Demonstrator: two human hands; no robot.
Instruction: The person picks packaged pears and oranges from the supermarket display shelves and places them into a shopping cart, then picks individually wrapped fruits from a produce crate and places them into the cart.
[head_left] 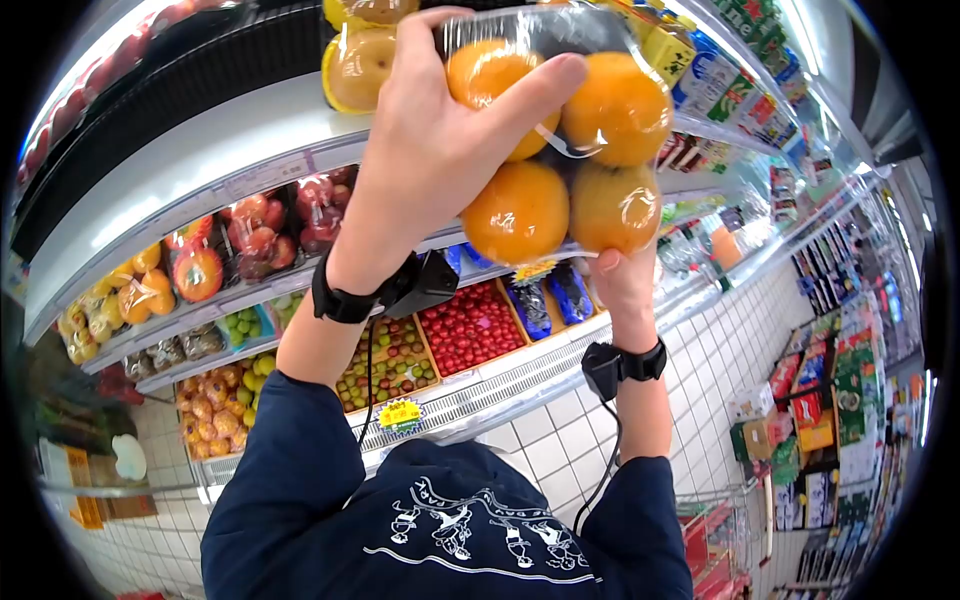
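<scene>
A clear-wrapped pack of oranges [520,212], several big round fruits on a dark tray, is held up at the top centre in front of the shelves. My left hand [435,140] grips it from the left, thumb across the film between the fruits and fingers around the upper edge. At the lower right corner, my right hand [628,282] supports the pack with the thumb against its bottom edge; the other fingers are hidden behind it. Just left of the pack, on the upper shelf, sit yellow-netted round fruits [362,65].
A chilled shelf unit [200,210] carries packed fruit. Below are bins of small red fruits [470,325], green-brown fruits [390,365] and blue packs [568,292]. A yellow price tag [400,413] hangs at the front edge. Tiled floor [560,430] and stacked goods [810,390] lie to the right.
</scene>
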